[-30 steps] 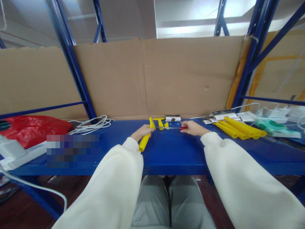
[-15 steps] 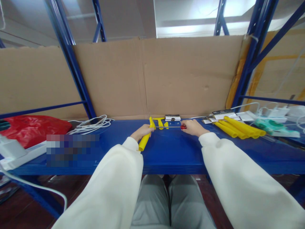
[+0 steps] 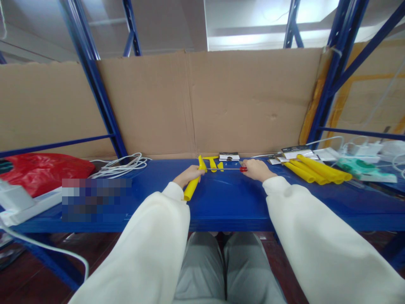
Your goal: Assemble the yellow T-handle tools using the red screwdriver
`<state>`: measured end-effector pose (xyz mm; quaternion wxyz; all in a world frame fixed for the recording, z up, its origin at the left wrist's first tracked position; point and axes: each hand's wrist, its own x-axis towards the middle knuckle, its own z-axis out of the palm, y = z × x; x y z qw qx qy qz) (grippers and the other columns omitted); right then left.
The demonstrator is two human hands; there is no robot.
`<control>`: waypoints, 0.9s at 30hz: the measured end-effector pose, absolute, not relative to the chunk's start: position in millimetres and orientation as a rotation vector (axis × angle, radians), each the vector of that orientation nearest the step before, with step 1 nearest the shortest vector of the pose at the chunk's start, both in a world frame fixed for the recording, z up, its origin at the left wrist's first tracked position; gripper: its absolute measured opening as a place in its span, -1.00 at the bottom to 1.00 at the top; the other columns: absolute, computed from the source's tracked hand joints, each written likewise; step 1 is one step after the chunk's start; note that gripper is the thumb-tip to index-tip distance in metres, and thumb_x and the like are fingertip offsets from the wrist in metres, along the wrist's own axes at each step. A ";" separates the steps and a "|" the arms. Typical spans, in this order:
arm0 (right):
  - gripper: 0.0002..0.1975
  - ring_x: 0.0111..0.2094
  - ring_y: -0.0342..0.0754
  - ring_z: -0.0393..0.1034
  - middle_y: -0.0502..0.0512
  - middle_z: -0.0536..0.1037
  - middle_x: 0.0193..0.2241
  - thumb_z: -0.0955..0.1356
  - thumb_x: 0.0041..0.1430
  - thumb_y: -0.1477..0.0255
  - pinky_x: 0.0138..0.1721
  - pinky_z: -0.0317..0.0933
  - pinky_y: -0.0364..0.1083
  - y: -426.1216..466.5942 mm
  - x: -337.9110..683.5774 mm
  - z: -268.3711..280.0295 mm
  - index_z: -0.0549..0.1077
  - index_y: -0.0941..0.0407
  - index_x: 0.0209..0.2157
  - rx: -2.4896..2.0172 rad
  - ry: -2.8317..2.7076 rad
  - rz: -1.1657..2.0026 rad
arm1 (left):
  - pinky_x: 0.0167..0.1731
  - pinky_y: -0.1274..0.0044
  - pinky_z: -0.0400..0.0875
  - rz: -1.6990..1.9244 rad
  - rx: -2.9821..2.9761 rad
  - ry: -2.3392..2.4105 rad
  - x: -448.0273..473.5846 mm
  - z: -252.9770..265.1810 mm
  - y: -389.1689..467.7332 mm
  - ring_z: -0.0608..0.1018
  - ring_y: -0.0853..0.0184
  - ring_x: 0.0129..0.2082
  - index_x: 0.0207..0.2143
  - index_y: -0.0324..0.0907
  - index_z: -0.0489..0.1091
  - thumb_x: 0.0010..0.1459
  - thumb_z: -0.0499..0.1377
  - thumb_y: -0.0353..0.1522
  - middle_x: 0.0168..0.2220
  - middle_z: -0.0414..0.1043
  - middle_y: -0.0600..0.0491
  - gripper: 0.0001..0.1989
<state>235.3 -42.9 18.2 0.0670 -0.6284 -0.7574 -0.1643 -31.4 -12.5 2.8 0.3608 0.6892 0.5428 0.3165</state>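
My left hand is closed round a yellow plastic handle, a tube with a shaped head at its upper end. In my right hand is a screwdriver with a red grip. Its long metal shaft lies level and its tip meets the yellow handle near its head; whether it sits in a screw is too small to see. Just behind the shaft lie a yellow T-shaped piece and a small yellow piece. A small black-and-white box rests by the cardboard.
Several yellow tubes lie at right beside flat packets and a green-and-white package. At left are a coiled white cable, a red plastic bag and a power strip. A cardboard panel closes the back.
My right hand has shifted very slightly on the screwdriver's grip. My left hand and the yellow handle stay in place.
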 end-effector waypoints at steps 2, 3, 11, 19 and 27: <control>-0.73 -0.14 0.15 0.51 0.34 0.61 -0.19 0.29 0.23 0.42 -0.21 0.24 -0.05 -44.3 234.5 18.9 0.47 0.16 -0.07 -1.923 -2.269 -0.464 | -0.67 0.60 0.20 0.817 1.781 1.396 -31.6 2.5 -11.7 0.35 0.41 -0.72 -0.56 -0.19 0.32 -0.02 0.10 -0.48 -0.73 0.25 0.16 -0.91; -0.72 -0.13 0.16 0.51 0.34 0.61 -0.19 0.29 0.23 0.40 -0.21 0.24 -0.05 -45.0 234.1 19.2 0.47 0.17 -0.05 -1.921 -2.272 -0.446 | -0.66 0.60 0.20 0.818 1.782 1.399 -31.5 2.5 -11.6 0.35 0.41 -0.71 -0.56 -0.19 0.31 -0.02 0.10 -0.48 -0.73 0.25 0.16 -0.90; -0.73 -0.02 0.22 0.43 0.32 0.55 -0.06 0.26 0.18 0.42 -0.02 0.15 0.09 -44.9 234.8 19.2 0.51 0.17 -0.15 -1.867 -2.343 -0.408 | -0.66 0.61 0.19 0.828 1.773 1.407 -30.1 4.8 -15.2 0.34 0.42 -0.72 -0.56 -0.19 0.29 0.00 0.09 -0.49 -0.74 0.25 0.16 -0.88; -0.76 -0.14 0.13 0.48 0.30 0.57 -0.16 0.30 0.18 0.45 -0.24 0.17 -0.07 -47.6 233.0 21.7 0.45 0.15 -0.11 -1.919 -2.291 -0.357 | -0.67 0.62 0.20 0.830 1.765 1.398 -29.7 5.9 -15.8 0.35 0.43 -0.73 -0.52 -0.20 0.33 0.01 0.09 -0.50 -0.74 0.26 0.17 -0.91; -0.75 -0.02 0.15 0.43 0.25 0.56 -0.08 0.27 0.18 0.42 -0.08 0.11 0.02 -42.7 236.2 18.1 0.45 0.15 -0.12 -1.881 -2.330 -0.348 | -0.69 0.62 0.19 0.814 1.769 1.428 -28.3 8.2 -19.4 0.33 0.43 -0.74 -0.52 -0.21 0.33 0.03 0.08 -0.51 -0.75 0.25 0.18 -0.89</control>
